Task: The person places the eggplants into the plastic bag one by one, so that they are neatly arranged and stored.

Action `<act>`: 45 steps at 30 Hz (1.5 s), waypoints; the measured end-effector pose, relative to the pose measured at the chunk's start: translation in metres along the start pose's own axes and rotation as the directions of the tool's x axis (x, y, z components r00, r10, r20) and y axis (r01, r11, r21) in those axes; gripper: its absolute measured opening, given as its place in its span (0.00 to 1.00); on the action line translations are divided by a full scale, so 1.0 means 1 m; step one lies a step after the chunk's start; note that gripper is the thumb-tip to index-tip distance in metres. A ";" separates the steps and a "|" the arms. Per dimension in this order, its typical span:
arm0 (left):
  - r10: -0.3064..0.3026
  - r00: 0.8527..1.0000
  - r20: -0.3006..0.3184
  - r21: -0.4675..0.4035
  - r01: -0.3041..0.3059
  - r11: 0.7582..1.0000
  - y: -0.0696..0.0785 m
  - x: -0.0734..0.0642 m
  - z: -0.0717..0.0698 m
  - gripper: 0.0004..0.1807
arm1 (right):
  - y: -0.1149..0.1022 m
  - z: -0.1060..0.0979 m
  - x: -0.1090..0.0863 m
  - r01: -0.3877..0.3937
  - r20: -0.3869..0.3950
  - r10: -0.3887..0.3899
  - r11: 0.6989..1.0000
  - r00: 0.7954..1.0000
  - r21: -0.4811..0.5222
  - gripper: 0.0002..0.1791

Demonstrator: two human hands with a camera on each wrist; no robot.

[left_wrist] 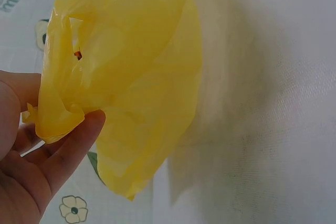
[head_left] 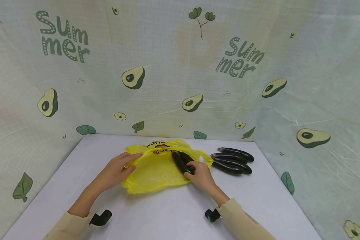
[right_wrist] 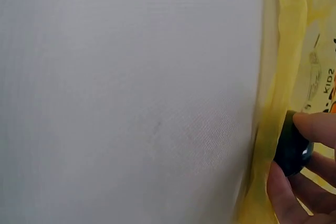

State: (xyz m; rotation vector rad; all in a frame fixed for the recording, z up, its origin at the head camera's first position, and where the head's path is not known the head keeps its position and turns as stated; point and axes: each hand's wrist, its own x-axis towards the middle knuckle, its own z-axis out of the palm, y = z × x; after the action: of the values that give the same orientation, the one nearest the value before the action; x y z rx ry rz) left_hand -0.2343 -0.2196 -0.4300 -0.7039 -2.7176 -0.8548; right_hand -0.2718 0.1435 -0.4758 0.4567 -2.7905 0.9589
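Observation:
A yellow plastic bag (head_left: pixel 153 171) lies on the table with its mouth facing me. My left hand (head_left: pixel 115 170) holds the left side of its opening, and in the left wrist view the crumpled bag edge (left_wrist: pixel 60 121) sits between thumb and fingers. My right hand (head_left: pixel 201 176) grips the near end of a dark eggplant (head_left: pixel 179 162) at the bag's mouth, its far end inside. Beside it another eggplant (head_left: pixel 185 157) lies partly hidden. In the right wrist view, fingers and thumb surround the eggplant's rounded end (right_wrist: pixel 291 153).
Several more eggplants (head_left: pixel 232 156) lie side by side on the white table (head_left: pixel 156 213), right of the bag. A cloth backdrop (head_left: pixel 162 43) printed with avocados and leaves stands around the table's back and sides. Black mounts (head_left: pixel 101 218) sit at both wrists.

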 end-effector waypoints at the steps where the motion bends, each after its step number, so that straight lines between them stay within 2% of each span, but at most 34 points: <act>1: -0.002 1.000 0.002 0.001 0.002 1.000 0.000 0.000 0.000 0.30 | 0.000 0.001 0.000 0.000 -0.002 0.000 1.000 1.000 0.002 0.20; 9: -0.016 1.000 0.001 0.014 0.016 1.000 0.000 -0.002 -0.003 0.30 | 0.000 0.006 0.003 -0.007 0.005 0.007 1.000 1.000 0.009 0.20; 16: -0.014 1.000 0.002 0.007 0.014 1.000 0.001 -0.002 -0.002 0.31 | -0.002 0.010 0.004 -0.038 -0.027 0.037 0.999 0.999 -0.015 0.21; 27: 0.013 1.000 -0.004 0.009 -0.013 1.000 -0.001 -0.001 -0.002 0.31 | -0.007 0.016 0.013 -0.040 -0.067 0.039 0.999 0.997 -0.023 0.21; 45: 0.000 1.000 -0.015 0.023 0.000 1.000 0.000 -0.002 -0.002 0.31 | -0.003 0.020 0.017 -0.035 -0.076 0.032 0.999 0.997 -0.031 0.21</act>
State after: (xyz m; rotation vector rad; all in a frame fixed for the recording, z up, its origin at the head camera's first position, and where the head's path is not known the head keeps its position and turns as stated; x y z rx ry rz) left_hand -0.2325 -0.2216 -0.4290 -0.6901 -2.7100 -0.8241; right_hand -0.2873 0.1248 -0.4852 0.3627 -2.7498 0.9168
